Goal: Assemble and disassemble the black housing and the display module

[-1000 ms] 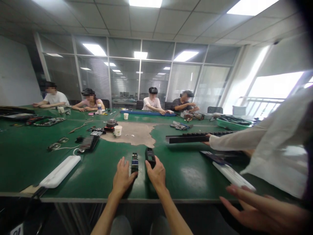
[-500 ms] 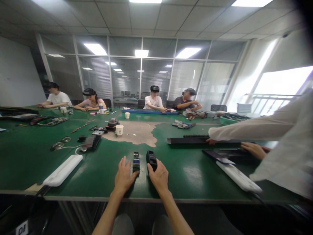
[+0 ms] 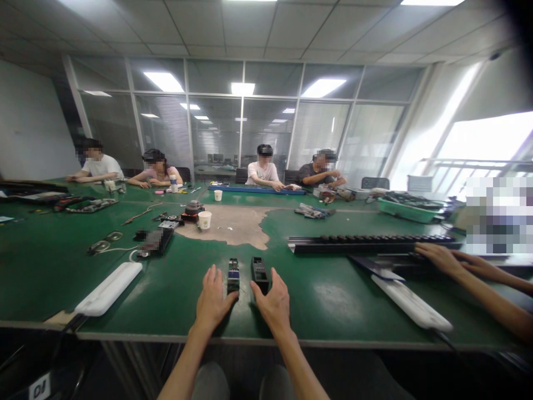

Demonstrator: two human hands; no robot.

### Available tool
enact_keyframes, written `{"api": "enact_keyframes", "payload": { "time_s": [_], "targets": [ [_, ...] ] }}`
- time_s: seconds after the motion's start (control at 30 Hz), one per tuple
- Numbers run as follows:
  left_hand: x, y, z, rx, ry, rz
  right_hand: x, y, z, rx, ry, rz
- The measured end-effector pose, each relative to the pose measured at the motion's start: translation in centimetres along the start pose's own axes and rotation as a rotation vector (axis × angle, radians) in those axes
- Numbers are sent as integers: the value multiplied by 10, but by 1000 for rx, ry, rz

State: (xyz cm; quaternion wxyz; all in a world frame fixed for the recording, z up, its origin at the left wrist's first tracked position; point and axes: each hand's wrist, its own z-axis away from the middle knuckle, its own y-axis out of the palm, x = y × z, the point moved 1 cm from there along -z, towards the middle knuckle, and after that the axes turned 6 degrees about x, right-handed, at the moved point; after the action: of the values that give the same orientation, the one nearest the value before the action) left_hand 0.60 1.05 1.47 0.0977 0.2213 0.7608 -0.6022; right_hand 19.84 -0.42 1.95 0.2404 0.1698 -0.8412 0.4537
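Observation:
My left hand (image 3: 213, 300) lies flat on the green table (image 3: 175, 289), fingers stretched out, its thumb touching a small dark module (image 3: 233, 276) with a blue part. My right hand (image 3: 272, 303) also rests flat with fingers spread, its fingertips against a black rectangular housing (image 3: 260, 272). The two small parts stand side by side between my hands, a little apart. Neither hand wraps round anything.
A white power strip (image 3: 109, 288) lies at the left, another white strip (image 3: 410, 303) at the right. A co-worker's hand (image 3: 437, 256) rests by a long black strip (image 3: 370, 243). Several people sit at the far side. Paper cups (image 3: 204, 220) and tools lie mid-table.
The co-worker at the right has drawn back; their white sleeve has left the view and their bare arm now reaches in. My hands have barely shifted; the fingers are slightly more spread.

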Motion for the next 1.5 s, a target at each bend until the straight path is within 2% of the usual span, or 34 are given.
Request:
{"api": "enact_keyframes", "payload": {
  "time_s": [0.27,0.47,0.57,0.73,0.93,1.13,1.37,1.5],
  "targets": [
    [0,1,0,2,2,-18,6,-3,0,54,8,93],
    [1,2,-1,4,6,-34,13,-12,-7,117,28,67],
    [2,4,-1,-7,6,-30,24,-20,-15,122,31,5],
    [3,6,-1,-17,-11,-11,56,-27,-25,92,-32,-120],
    [0,2,1,-38,18,20,83,-18,-22,111,-43,-124],
    [4,6,1,-73,52,49,89,-5,-13,123,-38,-40],
    [8,11,1,-143,106,73,96,-2,-8,139,-34,13],
    [8,11,0,-141,93,85,98,0,-5,168,-9,49]
  ]
}}
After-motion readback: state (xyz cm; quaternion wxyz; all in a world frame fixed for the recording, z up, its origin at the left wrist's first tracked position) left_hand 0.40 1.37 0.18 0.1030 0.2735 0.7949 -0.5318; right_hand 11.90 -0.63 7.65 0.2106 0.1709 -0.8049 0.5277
